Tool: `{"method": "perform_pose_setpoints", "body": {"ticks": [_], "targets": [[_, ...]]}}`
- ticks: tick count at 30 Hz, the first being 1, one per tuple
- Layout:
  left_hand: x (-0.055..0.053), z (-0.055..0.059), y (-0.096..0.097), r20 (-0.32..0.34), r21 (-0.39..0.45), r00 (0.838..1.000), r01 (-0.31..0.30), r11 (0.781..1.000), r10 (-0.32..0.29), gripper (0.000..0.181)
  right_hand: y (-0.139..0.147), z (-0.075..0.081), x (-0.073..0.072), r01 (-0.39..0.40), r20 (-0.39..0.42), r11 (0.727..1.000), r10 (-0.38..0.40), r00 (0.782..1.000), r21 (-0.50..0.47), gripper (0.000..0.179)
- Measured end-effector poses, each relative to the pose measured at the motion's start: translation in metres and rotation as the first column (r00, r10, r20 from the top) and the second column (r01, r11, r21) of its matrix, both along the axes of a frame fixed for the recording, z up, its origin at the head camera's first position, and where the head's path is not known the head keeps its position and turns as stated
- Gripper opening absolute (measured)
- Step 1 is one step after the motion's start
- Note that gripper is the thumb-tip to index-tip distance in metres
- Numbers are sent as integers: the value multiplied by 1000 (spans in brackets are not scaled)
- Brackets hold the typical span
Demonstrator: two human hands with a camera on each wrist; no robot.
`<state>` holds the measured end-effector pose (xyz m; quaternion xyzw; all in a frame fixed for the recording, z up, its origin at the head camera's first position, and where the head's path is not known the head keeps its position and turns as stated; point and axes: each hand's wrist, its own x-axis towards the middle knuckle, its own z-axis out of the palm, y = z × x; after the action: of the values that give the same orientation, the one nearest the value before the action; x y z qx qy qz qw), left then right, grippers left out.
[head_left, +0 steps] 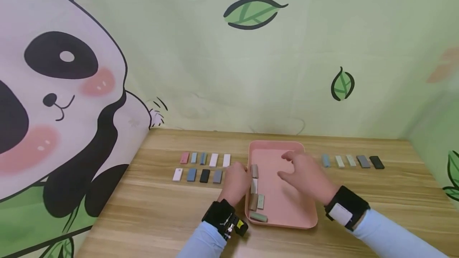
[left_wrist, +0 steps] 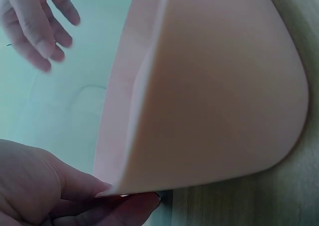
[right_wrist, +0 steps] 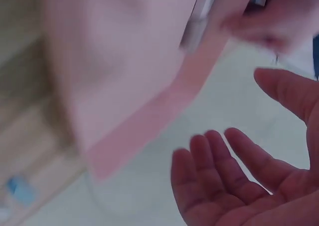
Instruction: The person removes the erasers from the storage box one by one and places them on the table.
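Observation:
A pink tray [head_left: 283, 210] lies on the wooden table, and in the left wrist view its side wall stands steeply tilted across the picture. My left hand [head_left: 236, 182] pinches the tray's left rim between thumb and fingers, as the left wrist view shows. Over the tray's right half is my right hand [head_left: 310, 176], its fingers spread and slightly bent with nothing between them. Several small rectangular blocks lie along the tray's left side: a brown block [head_left: 254, 171], a white block [head_left: 254, 186], a pale green block [head_left: 261, 202] and a green block [head_left: 258, 216] among them.
Left of the tray, two rows of small flat pieces include a red piece [head_left: 184, 157] and a black piece [head_left: 204, 176]. Another row stands to the right, from a blue piece [head_left: 325, 161] to a black piece [head_left: 377, 162]. A printed cloth [head_left: 201, 71] hangs behind the table.

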<state>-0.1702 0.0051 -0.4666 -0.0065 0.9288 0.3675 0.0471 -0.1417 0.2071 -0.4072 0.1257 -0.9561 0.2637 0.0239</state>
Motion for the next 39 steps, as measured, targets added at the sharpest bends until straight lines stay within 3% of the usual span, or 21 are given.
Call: {"method": "perform_pose_setpoints", "body": {"ticks": [8, 13, 18, 22, 29, 39], "targets": [[2, 2, -1, 27, 38, 1000, 5, 999, -6, 41, -44, -24, 14, -110, 155, 993, 102, 983, 47, 43], [2, 3, 0, 1, 29, 1000, 8, 1000, -8, 44, -54, -32, 23, -218, 184, 976, 215, 959, -5, 24], [0, 4, 1, -2, 27, 1000, 17, 999, -17, 45, -58, -36, 27, -289, 140, 957, 289, 947, -19, 16], [0, 4, 2, 23, 42, 1000, 13, 999, -14, 44, -59, -38, 25, -303, 130, 953, 303, 944, -15, 15], [0, 3, 1, 3, 22, 1000, 10, 1000, -10, 44, -60, -41, 20, -282, 200, 959, 273, 941, 16, 16], [1, 3, -3, 12, 11, 1000, 5, 1000, -5, 42, -59, -47, 17, -285, 229, 959, 278, 933, -1, 25]]}}
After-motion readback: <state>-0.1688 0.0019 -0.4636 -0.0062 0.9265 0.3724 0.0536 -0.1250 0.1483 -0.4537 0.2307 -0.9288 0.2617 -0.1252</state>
